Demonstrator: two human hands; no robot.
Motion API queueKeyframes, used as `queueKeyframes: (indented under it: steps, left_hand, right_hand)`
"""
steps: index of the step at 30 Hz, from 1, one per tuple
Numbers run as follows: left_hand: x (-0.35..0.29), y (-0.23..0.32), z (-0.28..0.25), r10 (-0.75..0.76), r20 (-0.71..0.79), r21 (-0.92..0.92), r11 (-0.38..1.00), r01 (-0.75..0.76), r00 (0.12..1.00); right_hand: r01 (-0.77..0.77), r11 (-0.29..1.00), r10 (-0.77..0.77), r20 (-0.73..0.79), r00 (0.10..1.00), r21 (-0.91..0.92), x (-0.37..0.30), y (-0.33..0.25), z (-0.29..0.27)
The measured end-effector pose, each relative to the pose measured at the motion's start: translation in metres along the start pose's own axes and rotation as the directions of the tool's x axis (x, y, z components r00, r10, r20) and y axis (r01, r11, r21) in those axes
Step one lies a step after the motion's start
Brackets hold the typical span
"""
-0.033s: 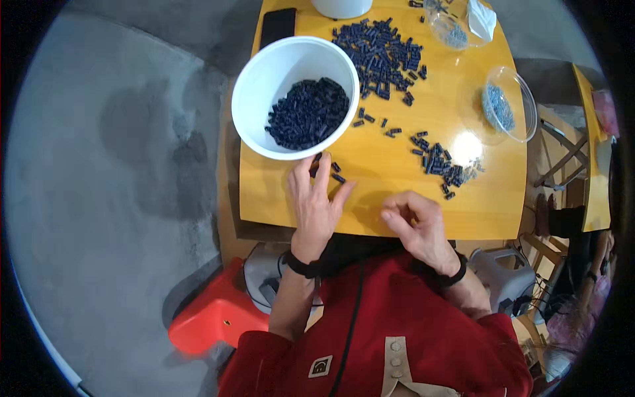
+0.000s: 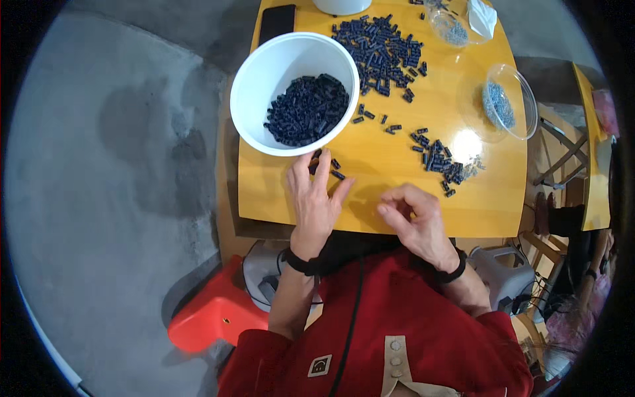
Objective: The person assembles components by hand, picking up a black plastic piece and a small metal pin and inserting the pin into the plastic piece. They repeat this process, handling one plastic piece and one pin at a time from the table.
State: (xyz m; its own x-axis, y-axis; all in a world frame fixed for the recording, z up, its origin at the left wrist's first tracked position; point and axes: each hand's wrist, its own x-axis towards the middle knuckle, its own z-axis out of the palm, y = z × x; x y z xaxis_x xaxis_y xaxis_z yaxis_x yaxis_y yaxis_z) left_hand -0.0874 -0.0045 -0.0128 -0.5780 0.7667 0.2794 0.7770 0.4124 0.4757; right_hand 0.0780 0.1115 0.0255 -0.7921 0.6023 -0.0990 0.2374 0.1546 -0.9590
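Note:
My left hand (image 2: pixel 312 205) lies with its fingers apart at the near rim of the white bucket (image 2: pixel 246 86), fingertips beside a few small black plastic pieces (image 2: pixel 337 175) on the table. The tilted bucket holds a heap of black pieces (image 2: pixel 307 109). My right hand (image 2: pixel 417 218) is closed over the table's near edge, thumb against curled fingers; anything inside them is hidden. Beyond it lies a small group of black pieces (image 2: pixel 438 160), with tiny clear or metallic bits (image 2: pixel 473 168) beside them.
A large pile of black pieces (image 2: pixel 380 53) covers the far middle of the yellow table (image 2: pixel 278 198). Clear bowls of small silvery parts (image 2: pixel 499 106) stand at the right and far right. A black phone (image 2: pixel 277 23) lies far left. Nearby are a red stool (image 2: pixel 211 311) and another person (image 2: pixel 592 278).

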Motion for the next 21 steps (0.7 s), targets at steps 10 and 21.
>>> queueKeyframes:
  steps: [10,21]
  left_hand:
    - [-0.001,-0.015,0.005,0.016,-0.053,-0.013,1.0,-0.017,0.998]
    - [-0.002,-0.017,0.005,0.012,-0.078,-0.013,1.0,-0.013,0.997]
  right_hand:
    - [0.268,0.89,-0.327,-0.105,0.939,-0.369,0.057,0.012,0.052]
    - [0.238,0.812,-0.277,0.006,0.961,-0.532,0.07,0.013,0.066]
